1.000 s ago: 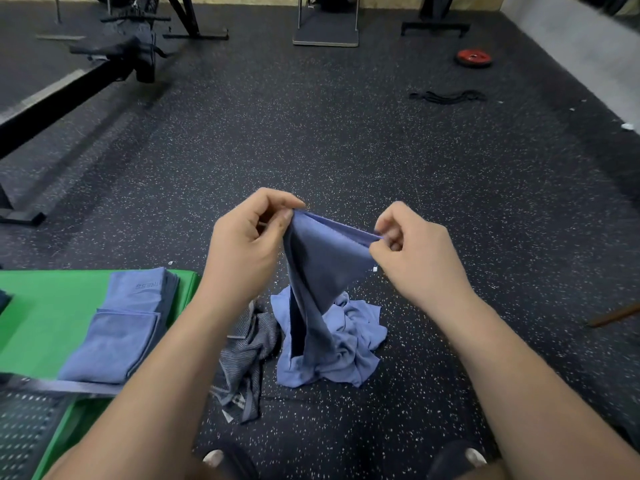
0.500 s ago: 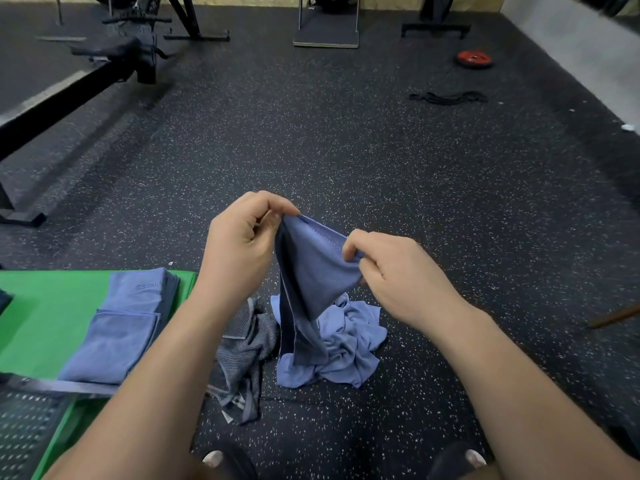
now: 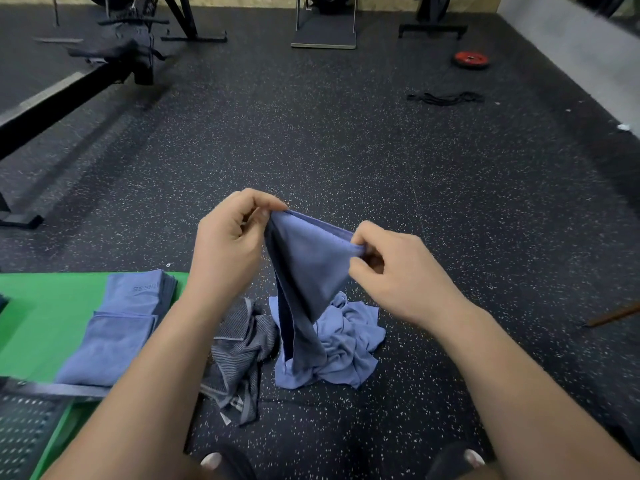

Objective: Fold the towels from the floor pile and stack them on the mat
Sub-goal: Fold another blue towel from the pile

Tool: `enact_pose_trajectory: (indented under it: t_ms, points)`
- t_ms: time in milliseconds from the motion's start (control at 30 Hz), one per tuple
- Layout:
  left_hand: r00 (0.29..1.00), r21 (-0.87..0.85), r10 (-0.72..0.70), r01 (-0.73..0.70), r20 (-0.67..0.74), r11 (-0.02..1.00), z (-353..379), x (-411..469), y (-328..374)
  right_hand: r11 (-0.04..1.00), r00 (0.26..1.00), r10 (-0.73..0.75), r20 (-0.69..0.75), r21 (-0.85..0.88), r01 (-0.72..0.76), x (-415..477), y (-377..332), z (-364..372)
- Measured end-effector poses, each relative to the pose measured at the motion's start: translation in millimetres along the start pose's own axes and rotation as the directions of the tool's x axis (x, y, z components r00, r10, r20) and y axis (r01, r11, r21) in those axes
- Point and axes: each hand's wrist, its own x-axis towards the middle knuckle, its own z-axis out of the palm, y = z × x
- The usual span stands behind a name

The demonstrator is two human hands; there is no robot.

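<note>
Both the left hand (image 3: 225, 247) and right hand (image 3: 401, 275) pinch the top edge of the towel (image 3: 304, 271) above the pile (image 3: 349, 351), its long axis hanging down.

Single view: head-worn, wide-angle, facing forward and tilted steeply down. Forearms enter from the bottom corners; shoe tips (image 3: 211, 460) show at the bottom edge. Left grip (image 3: 228, 251) and right grip (image 3: 398, 271) sit close to the lens at frame centre, on the blue towel (image 3: 308, 265). Green mat (image 3: 45, 317) at lower left. The floor (image 3: 346, 150) recedes to a black gym machine (image 3: 114, 53) at upper left
</note>
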Motion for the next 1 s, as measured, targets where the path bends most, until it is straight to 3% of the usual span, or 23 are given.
enact_pose_trajectory:
  t_ms: [133,300,600,733,900,1000]
  points:
    - [1.0,-0.031,-0.014,0.014,-0.016,0.999,-2,0,2,0.991,0.992,-0.064,-0.111,0.113,0.076,2,1,-7]
    - [1.0,-0.095,-0.001,0.0,-0.011,0.995,0,1,1,0.946,0.959,0.042,-0.279,0.319,0.051,6,6,-8]
    - [0.999,-0.107,0.031,-0.029,0.014,0.994,6,-2,4,0.971,0.955,0.089,-0.281,0.237,-0.02,8,20,-19]
    - [0.998,-0.111,0.055,-0.051,0.034,0.993,8,-4,6,0.99,0.98,0.065,-0.189,0.139,-0.039,6,22,-22]
    - [0.978,-0.057,0.13,-0.122,0.164,0.991,22,-13,12,0.997,0.998,0.066,0.006,0.038,-0.066,3,3,-11]
    - [0.958,-0.082,0.162,-0.146,0.237,0.986,30,-19,17,0.994,0.995,0.034,0.098,0.096,-0.043,2,-5,1]
